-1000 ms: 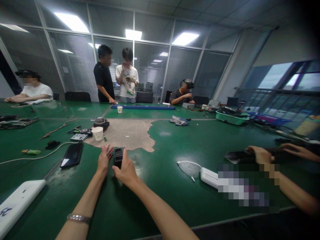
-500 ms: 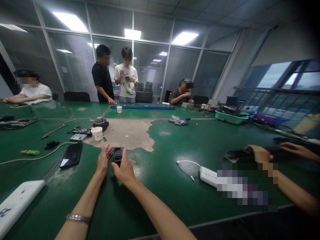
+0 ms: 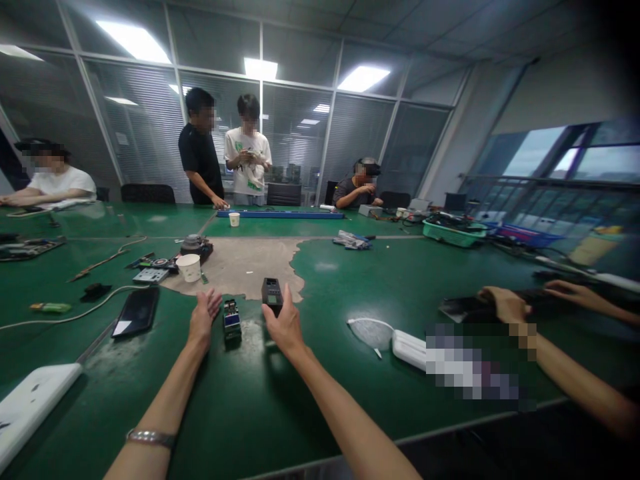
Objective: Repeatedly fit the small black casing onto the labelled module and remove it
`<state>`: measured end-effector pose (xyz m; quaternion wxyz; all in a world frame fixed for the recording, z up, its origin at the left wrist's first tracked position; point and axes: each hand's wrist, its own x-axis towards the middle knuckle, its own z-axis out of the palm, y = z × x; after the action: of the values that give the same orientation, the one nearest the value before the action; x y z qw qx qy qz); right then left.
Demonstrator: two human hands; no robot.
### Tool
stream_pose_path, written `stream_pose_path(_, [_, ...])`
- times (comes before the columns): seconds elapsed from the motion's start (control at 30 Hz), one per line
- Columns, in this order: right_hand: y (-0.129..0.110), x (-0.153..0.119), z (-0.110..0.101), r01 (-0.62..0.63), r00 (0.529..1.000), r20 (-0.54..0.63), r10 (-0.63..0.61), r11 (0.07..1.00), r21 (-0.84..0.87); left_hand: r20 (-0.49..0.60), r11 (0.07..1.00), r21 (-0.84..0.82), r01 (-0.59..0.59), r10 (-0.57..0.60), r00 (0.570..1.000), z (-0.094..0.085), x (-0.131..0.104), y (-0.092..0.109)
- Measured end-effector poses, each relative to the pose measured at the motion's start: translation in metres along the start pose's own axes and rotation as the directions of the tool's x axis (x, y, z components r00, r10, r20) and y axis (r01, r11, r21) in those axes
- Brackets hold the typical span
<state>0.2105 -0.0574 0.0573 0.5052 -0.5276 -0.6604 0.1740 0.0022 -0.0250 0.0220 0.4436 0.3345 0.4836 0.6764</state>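
Observation:
My right hand (image 3: 285,323) holds a small black housing (image 3: 272,293) between thumb and fingers, a little above the green table (image 3: 320,373). Left of it, a small electronic module (image 3: 233,321) with a blue part and metal-coloured ends lies on the table, touched by neither hand. My left hand (image 3: 205,317) is just left of this module, fingers stretched out and apart, with nothing in it. A brown bare patch (image 3: 250,260) of the tabletop lies beyond both hands.
A paper cup (image 3: 189,268), a black phone (image 3: 137,312) and a white power strip (image 3: 37,413) are on the left. To the right are a white charger-like block (image 3: 410,350) with a cable and another person's hands (image 3: 507,305) on a dark part. Several people are around the table.
My right hand has moved right with the black housing, which has come away from the spot between my hands. The electronic module now shows there. My left hand stays nearly in place.

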Motion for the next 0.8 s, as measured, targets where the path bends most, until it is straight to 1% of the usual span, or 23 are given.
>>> stream_pose_path(0.13, [0.029, -0.010, -0.009, 0.015, 1.000, 0.001, -0.015, 0.998, -0.055, 0.001, 1.000, 0.004, 0.000, 0.000, 1.000, -0.001, 0.000, -0.001])
stream_pose_path(0.23, [0.040, -0.016, -0.009, -0.023, 0.999, 0.024, 0.025, 0.996, -0.088, -0.005, 1.000, -0.002, 0.006, -0.006, 1.000, 0.000, 0.000, 0.000])
stream_pose_path(0.33, [0.043, -0.020, -0.009, -0.056, 0.997, 0.044, 0.062, 0.991, -0.121, -0.008, 1.000, -0.008, 0.007, -0.007, 1.000, 0.001, -0.001, 0.002])
stream_pose_path(0.57, [0.041, -0.023, -0.012, -0.044, 0.998, 0.042, 0.049, 0.992, -0.121, -0.017, 1.000, -0.013, 0.013, -0.013, 1.000, 0.001, -0.002, 0.002])
stream_pose_path(0.73, [0.044, -0.023, -0.010, -0.019, 0.999, 0.044, 0.024, 0.994, -0.111, -0.010, 1.000, -0.010, 0.010, -0.010, 1.000, 0.000, 0.000, 0.000])
stream_pose_path(0.8, [0.043, -0.023, -0.009, -0.030, 0.998, 0.043, 0.034, 0.994, -0.101, -0.007, 1.000, -0.007, 0.005, -0.005, 1.000, 0.000, -0.001, 0.000])
